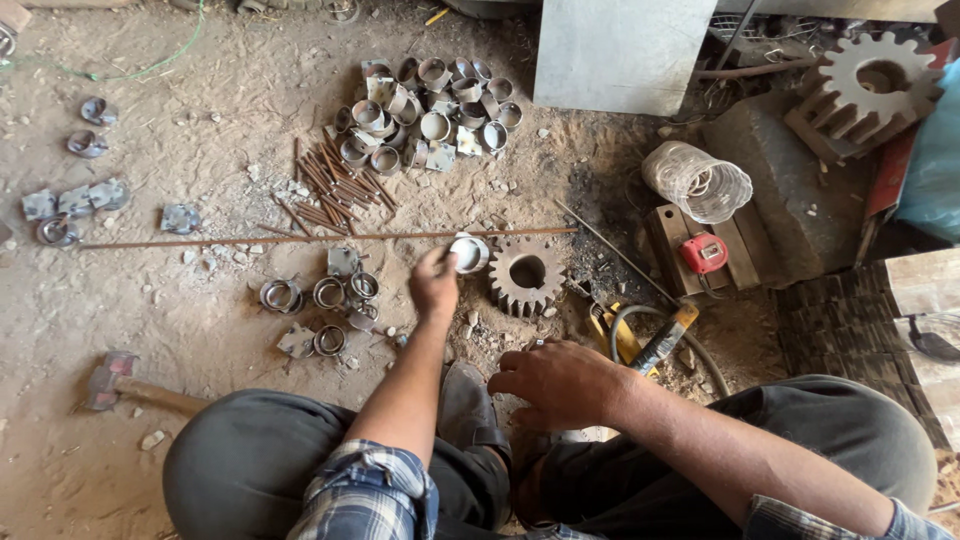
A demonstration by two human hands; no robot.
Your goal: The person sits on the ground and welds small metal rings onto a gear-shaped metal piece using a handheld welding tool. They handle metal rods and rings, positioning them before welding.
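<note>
Dirt floor (200, 90) under a seated person, whose left hand (434, 283) reaches forward and pinches a short metal ring (468, 252) (a cut piece of pipe) between fingertips, just beside a rusty gear (527, 273). Right hand (558, 383) hovers loose and empty above the knees, fingers curled. More rings (430, 115) lie heaped farther off, a hammer (125, 385) at left

We see a silvery grey metal ring (468, 252) at 12 o'clock of the left hand (433, 285), a rusty brown gear (527, 272) at 3 o'clock of the ring, a red tape measure (703, 252), blue-white plaid sleeves (367, 492), dark grey trousers (240, 465), tan dirt floor (200, 60).
</note>
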